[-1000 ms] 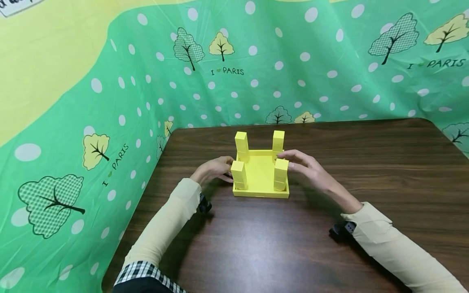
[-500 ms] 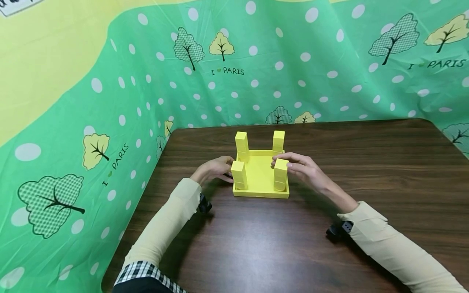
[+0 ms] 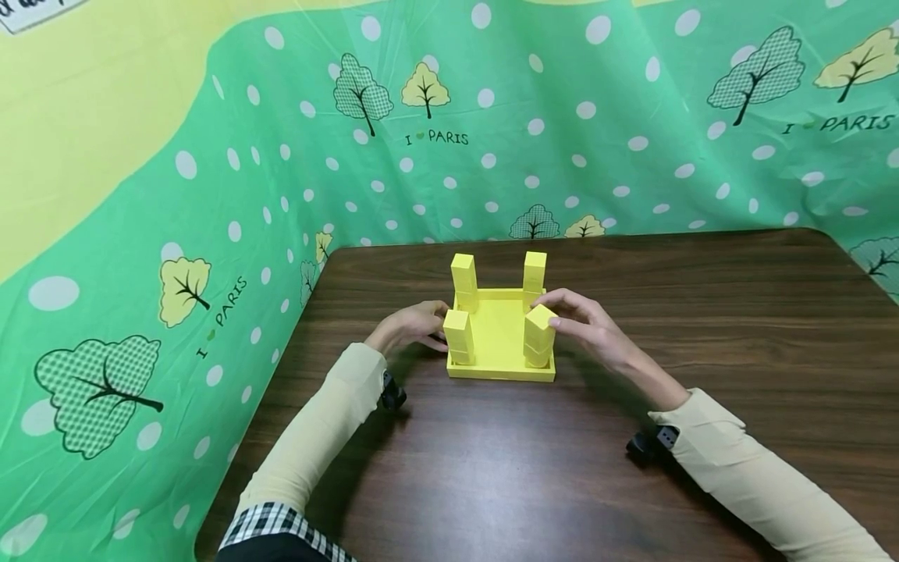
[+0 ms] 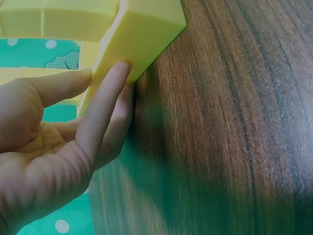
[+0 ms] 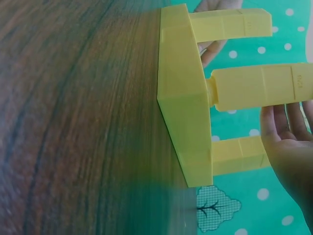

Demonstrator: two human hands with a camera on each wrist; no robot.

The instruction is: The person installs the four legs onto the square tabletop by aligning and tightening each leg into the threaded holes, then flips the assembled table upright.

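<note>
A yellow tray-like base [image 3: 500,332] with raised edges lies on the table, a square post standing at each corner, like an upside-down toy table. My right hand [image 3: 597,329] grips the near right post [image 3: 539,337] between thumb and fingers. That post sits turned relative to the others, and a narrow neck shows between it and the base in the right wrist view. At the left side, my left hand [image 3: 416,321] pinches the base's edge; in the left wrist view the thumb [image 4: 68,87] is at the rim and the fingers lie along the outer wall.
The dark wood-grain table [image 3: 477,468] extends around the base. A green cloth [image 3: 492,179] with white dots and printed trees hangs behind and to the left. Each wrist carries a small black camera.
My right fingers first reached farther round the near right post, then drew back. The post has now turned about its upright axis. The left hand and the base stay put.
</note>
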